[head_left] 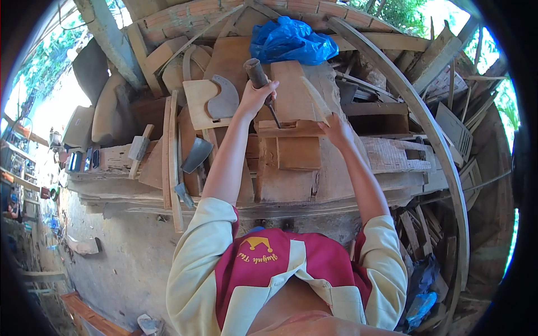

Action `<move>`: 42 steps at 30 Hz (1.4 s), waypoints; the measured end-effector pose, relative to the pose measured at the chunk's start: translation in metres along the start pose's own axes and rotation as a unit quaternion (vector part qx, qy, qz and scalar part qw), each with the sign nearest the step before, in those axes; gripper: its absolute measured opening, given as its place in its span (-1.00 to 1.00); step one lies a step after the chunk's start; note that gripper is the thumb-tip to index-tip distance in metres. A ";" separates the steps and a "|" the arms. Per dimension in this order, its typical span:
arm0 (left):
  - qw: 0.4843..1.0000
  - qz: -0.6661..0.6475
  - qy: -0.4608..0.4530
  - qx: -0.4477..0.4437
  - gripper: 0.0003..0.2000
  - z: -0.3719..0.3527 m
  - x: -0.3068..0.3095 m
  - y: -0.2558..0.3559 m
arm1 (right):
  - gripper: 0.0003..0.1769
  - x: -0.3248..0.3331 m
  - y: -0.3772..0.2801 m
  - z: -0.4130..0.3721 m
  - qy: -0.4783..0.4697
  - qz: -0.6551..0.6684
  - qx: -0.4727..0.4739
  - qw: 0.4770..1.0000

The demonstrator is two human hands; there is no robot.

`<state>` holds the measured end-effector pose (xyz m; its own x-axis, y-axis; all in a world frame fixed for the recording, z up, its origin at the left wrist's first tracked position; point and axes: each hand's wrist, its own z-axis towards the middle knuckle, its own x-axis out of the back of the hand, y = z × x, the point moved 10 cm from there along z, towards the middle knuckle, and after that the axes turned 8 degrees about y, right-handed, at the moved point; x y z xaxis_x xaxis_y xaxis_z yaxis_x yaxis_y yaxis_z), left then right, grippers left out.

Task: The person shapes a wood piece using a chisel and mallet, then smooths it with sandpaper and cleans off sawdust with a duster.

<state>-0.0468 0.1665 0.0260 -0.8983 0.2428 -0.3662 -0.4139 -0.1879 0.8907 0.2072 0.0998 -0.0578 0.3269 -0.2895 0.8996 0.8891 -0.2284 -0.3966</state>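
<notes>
My left hand (259, 99) is closed around the thick handle of a chisel (256, 73). Its dark blade slants down to a slot cut in a brown wooden block (268, 132). The block lies crosswise on the bench, above a smaller squared wood piece (298, 153). At the block's right end, my right hand (338, 132) is closed on a pale wooden bar (315, 96), which points up and to the left. Whether those fingers also press on the block is hard to see.
A hatchet-like metal blade (197, 155) lies left of my left forearm, near long wood strips (174, 145). Behind are a curved grey template (223, 98) and a blue plastic bag (291, 40). A long curved beam (417, 103) arches along the right. Scrap wood crowds both sides.
</notes>
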 end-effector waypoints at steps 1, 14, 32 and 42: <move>1.000 -0.001 -0.002 -0.005 -0.84 0.000 0.003 0.000 | -0.32 0.000 -0.005 0.006 -0.024 -0.023 0.038 0.999; 1.000 -0.008 -0.011 -0.003 -0.83 -0.006 0.003 0.003 | -0.39 0.251 -0.271 -0.014 0.085 0.160 0.423 0.888; 1.000 -0.029 -0.004 -0.012 -0.83 -0.006 0.008 0.000 | -0.33 0.228 -0.260 -0.032 -0.029 0.097 0.441 0.892; 0.999 -0.003 -0.032 0.004 -0.82 -0.010 0.002 -0.001 | -0.40 0.220 -0.285 -0.016 -0.100 0.110 0.428 0.891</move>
<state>-0.0494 0.1581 0.0215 -0.8844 0.3040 -0.3542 -0.4179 -0.1778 0.8909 0.0203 0.0866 0.2501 0.4984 -0.0475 0.8657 0.6862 0.6319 -0.3603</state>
